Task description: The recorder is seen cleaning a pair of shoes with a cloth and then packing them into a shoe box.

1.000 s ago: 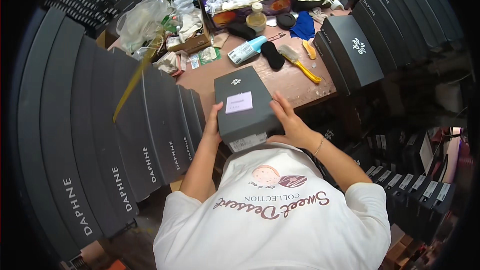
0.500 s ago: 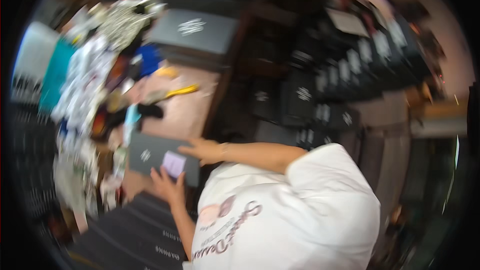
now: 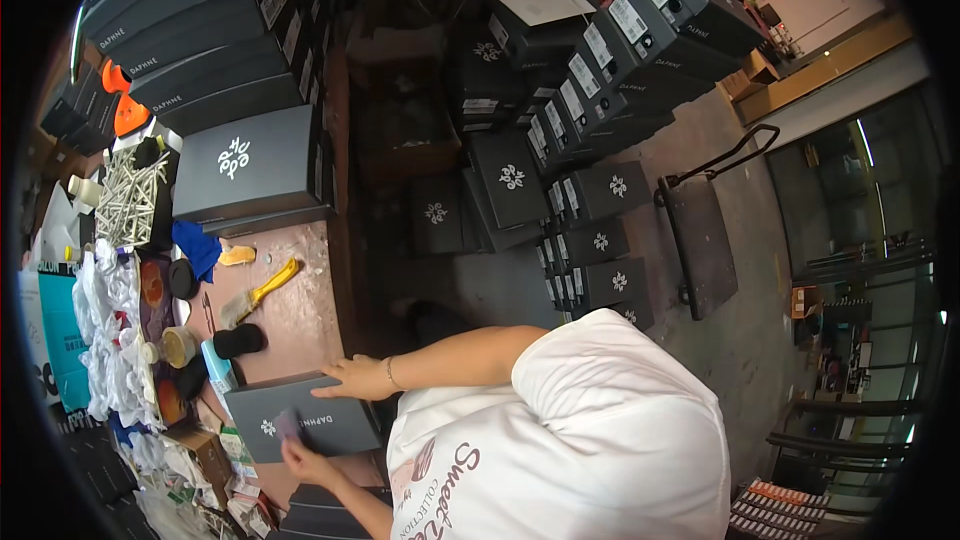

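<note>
1 dark-grey rectangular cardboard shoebox (image 3: 318, 412) at pinkish flat tabletop's (image 3: 305, 325) edge: prob. light, stiff; best held by opp. sides. R hand (image 3: 362, 378) on it, fingers spread; L hand (image 3: 304, 462) pinches small purple paper slip (image 3: 288, 425).

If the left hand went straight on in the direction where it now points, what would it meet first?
Most likely the dark box, just beyond the purple slip that the left hand pinches. Whether slip and box already touch is unclear from this view.
</note>
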Demonstrator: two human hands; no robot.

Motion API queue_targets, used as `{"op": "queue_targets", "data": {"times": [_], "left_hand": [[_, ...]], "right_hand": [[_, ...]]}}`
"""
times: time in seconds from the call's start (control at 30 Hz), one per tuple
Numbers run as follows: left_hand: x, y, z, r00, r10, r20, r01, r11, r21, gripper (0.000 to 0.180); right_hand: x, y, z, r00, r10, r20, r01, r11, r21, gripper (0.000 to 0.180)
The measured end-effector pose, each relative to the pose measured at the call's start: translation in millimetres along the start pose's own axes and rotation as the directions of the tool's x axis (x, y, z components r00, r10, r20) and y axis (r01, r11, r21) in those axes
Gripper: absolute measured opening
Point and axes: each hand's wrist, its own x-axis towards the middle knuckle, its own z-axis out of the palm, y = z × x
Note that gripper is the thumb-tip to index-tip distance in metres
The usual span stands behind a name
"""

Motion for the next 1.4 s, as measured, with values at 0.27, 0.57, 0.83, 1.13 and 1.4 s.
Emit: {"op": "queue_targets", "data": {"times": [0.27,0.57,0.83,1.13,1.4], "left_hand": [[7,106,2,0.921,-0.068,0.385,0.174,0.953,-0.247,0.024],[-36,158,59,0.756,0.115,0.644,-0.126,0.992,-0.029,0.014],[-6,166,102,0.89,0.296,0.347,-0.38,0.902,0.206,0.043],[0,91,111,0.941,0.131,0.311,-0.333,0.509,0.793,0.047],[6,94,113,0.938,0.058,0.341,-0.33,0.448,0.831,0.043]], "right_hand": [[10,6,-16,0.99,0.021,-0.14,0.027,0.943,0.332,0.086],[-28,23,-40,0.976,-0.036,-0.215,0.161,0.783,0.601,0.028],[-61,69,-33,0.906,0.362,-0.22,-0.102,0.691,0.716,0.016],[-40,337,-47,0.261,0.964,0.044,-0.225,0.017,0.974,0.028],[-27,458,-209,-0.131,0.854,-0.504,-0.442,0.404,0.801,0.067]]}}
